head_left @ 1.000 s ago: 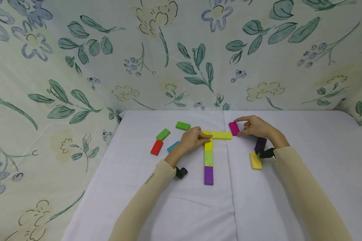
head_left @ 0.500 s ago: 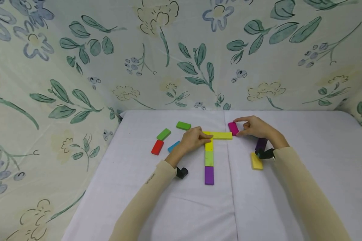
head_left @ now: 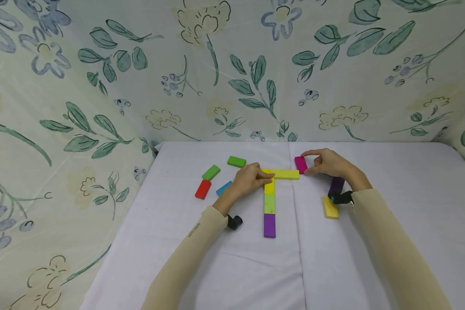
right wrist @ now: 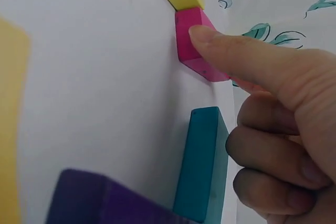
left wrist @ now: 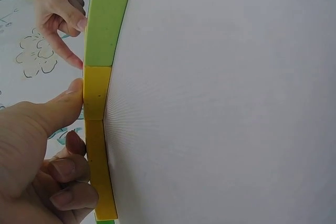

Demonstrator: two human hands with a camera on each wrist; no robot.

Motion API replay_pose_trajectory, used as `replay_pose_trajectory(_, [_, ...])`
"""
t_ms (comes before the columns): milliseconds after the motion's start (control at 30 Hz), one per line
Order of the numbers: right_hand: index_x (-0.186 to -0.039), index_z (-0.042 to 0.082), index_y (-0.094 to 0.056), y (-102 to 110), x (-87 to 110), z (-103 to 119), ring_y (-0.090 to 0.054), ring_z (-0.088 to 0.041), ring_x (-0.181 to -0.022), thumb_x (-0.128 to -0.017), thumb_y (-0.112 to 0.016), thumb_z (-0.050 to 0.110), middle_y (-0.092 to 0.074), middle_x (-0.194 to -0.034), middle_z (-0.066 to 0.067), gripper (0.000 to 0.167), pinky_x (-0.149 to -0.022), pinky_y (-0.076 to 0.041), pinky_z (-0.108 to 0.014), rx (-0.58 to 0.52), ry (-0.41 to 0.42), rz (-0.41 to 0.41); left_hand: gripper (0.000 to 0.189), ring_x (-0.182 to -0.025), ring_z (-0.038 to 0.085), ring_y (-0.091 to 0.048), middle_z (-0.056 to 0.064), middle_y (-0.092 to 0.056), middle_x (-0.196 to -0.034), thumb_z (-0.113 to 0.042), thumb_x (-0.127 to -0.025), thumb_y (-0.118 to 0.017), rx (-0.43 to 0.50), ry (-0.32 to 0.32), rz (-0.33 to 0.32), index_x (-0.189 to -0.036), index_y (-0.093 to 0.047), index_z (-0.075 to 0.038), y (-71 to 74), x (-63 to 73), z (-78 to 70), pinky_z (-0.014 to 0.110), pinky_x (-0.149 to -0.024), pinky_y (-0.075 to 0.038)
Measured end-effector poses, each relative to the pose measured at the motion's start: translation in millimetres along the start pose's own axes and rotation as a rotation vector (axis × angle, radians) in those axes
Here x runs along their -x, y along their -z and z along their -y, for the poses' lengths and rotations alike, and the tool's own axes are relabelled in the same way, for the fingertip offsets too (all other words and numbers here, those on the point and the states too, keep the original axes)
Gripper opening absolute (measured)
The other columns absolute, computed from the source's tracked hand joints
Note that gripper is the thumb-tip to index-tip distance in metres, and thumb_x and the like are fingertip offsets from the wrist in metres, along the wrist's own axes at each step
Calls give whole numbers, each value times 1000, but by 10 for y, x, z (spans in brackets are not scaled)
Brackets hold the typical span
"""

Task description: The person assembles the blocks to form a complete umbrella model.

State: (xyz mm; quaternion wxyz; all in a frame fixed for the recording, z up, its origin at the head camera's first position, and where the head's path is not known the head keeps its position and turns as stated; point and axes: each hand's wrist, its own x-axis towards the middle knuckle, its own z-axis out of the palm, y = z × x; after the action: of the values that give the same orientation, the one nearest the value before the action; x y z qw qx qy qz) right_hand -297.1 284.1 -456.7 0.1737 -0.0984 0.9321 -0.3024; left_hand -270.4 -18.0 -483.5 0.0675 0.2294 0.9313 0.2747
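Observation:
My left hand (head_left: 249, 178) holds the yellow block (left wrist: 97, 93) at the corner of a T- or L-like layout, its thumb against the side and other fingers curled over the adjoining yellow block (left wrist: 100, 166). From that corner a yellow row (head_left: 286, 174) extends right; a lime block (head_left: 269, 203) and a purple block (head_left: 269, 226) continue downward. My right hand (head_left: 327, 162) pinches a magenta block (head_left: 300, 165) between thumb and index finger, close against the row's right end. Its other fingers are curled above a teal block (right wrist: 198, 166), hidden in the head view.
Left of the layout lie two green blocks (head_left: 237, 161), a red block (head_left: 203, 189) and a blue block (head_left: 224, 188) partly behind the left wrist. Below the right wrist are a dark purple block (head_left: 336, 186) and a yellow-orange block (head_left: 330, 207). A floral cloth (head_left: 217, 86) hangs behind the table.
The right hand has shifted the magenta block slightly left, up to the end of the yellow row. The left hand keeps its place on the yellow blocks.

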Motion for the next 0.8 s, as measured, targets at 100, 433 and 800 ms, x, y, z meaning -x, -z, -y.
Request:
replay_pose_trajectory(100, [-147, 15, -54, -12, 25, -5, -36, -16, -59, -87, -84, 29, -41, -65, 1, 68, -56, -30, -28, 9, -8, -14, 30, -72, 11, -43, -1, -53, -84, -36, -95, -75, 0, 1, -4, -124, -75, -29, -7, -1, 1, 20, -63, -30])
replay_pose_trajectory(433, [-139, 2, -60, -146, 187, 0, -42, -17, -59, -84, -86, 39, -47, -67, -2, 71, -55, -31, -29, 102, -36, -171, 29, -71, 11, -43, -1, -53, -84, -36, -94, -75, 11, 9, -4, -123, -75, -29, -6, 6, -18, 20, -63, -30])
replay_pose_trajectory(800, [-134, -1, -61, -232, 257, 26, -37, -16, -55, -84, -85, 40, -42, -64, -1, 69, -52, -27, -27, 115, -38, -231, 31, -70, 12, -42, -1, -52, -82, -37, -94, -75, 10, -5, -15, -124, -75, -29, -5, 7, 11, 20, -61, -29])
